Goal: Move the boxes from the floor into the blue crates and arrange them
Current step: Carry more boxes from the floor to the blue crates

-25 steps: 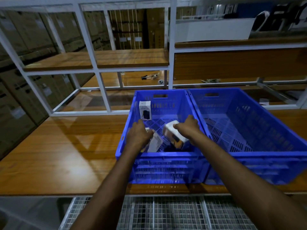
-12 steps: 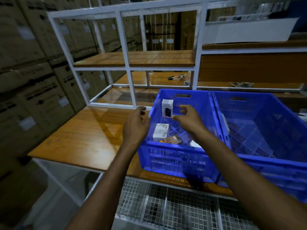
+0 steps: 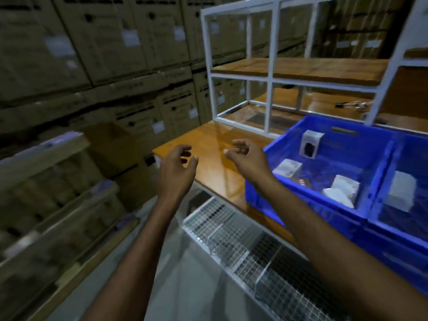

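Both hands are empty and held apart, with the fingers loosely curled around nothing. The left hand [image 3: 177,169] hangs over the near left corner of the orange-brown wooden worktop [image 3: 208,140]. The right hand [image 3: 249,158] hovers just left of the blue slatted plastic crate [image 3: 289,200], with its forearm crossing that crate's near left corner.

Inside this crate a small white cardboard box with a dark picture [image 3: 310,144] stands upright against the far wall. A second white box [image 3: 287,167] lies on the crate floor, and two more white boxes [image 3: 345,188] sit close together toward the right. A neighbouring blue plastic crate [image 3: 405,237] touches it on the right and holds one white box [image 3: 399,193].

Behind the crates stands a white metal shelf frame with wooden boards [image 3: 271,77]. A wire mesh shelf [image 3: 231,228] runs below the worktop. On the left, brown cardboard cartons [image 3: 92,42] are stacked high, with an open brown carton [image 3: 111,144] near the worktop's end.
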`<action>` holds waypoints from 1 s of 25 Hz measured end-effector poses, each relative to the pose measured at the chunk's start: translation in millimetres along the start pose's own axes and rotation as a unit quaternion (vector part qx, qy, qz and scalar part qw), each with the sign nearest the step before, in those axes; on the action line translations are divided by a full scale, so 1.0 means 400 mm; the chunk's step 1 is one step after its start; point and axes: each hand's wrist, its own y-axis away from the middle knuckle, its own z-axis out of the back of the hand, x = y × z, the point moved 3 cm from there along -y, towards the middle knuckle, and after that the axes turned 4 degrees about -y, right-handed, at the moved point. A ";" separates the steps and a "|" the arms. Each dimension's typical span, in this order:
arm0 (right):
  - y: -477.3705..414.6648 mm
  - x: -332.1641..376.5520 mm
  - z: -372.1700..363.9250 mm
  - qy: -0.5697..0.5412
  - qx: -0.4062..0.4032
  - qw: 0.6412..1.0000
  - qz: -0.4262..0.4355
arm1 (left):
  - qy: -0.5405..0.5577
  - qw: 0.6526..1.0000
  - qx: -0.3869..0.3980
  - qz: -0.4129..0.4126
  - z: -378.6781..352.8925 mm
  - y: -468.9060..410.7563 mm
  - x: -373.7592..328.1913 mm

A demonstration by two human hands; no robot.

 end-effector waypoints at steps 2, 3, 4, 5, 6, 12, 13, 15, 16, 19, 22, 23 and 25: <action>0.067 -0.007 -0.090 0.000 0.060 0.998 -0.002 | -0.024 0.998 -0.035 0.035 0.098 0.075 0.063; 0.107 -0.005 -0.140 0.001 0.099 0.995 -0.006 | -0.042 0.996 -0.050 0.057 0.156 0.119 0.098; 0.144 -0.006 -0.187 0.001 0.137 0.991 -0.012 | -0.059 0.993 -0.061 0.076 0.208 0.160 0.130; 0.182 -0.005 -0.234 -0.001 0.175 0.985 -0.015 | -0.074 0.990 -0.069 0.094 0.263 0.202 0.161; 0.224 -0.002 -0.284 -0.001 0.208 0.978 -0.018 | -0.089 0.987 -0.079 0.111 0.321 0.248 0.192; 0.503 0.070 -0.557 -0.014 0.360 0.933 -0.010 | -0.131 0.959 -0.153 0.199 0.667 0.528 0.351; 0.558 0.082 -0.603 -0.020 0.382 0.924 -0.007 | -0.139 0.953 -0.162 0.213 0.728 0.582 0.381; 0.661 0.095 -0.689 -0.023 0.417 0.909 0.003 | -0.159 0.943 -0.174 0.236 0.838 0.685 0.437; 0.719 0.102 -0.732 -0.024 0.434 0.901 0.014 | -0.168 0.937 -0.182 0.244 0.896 0.740 0.464; 0.912 0.127 -0.851 -0.005 0.476 0.878 0.057 | -0.191 0.922 -0.204 0.269 1.072 0.896 0.541; 1.092 0.147 -0.966 0.040 0.474 0.867 0.151 | -0.227 0.911 -0.211 0.271 1.227 1.030 0.612; 1.152 0.154 -1.009 0.057 0.465 0.863 0.191 | -0.240 0.908 -0.210 0.272 1.277 1.073 0.635; 1.252 0.166 -1.083 0.087 0.452 0.852 0.249 | -0.264 0.899 -0.214 0.276 1.357 1.147 0.675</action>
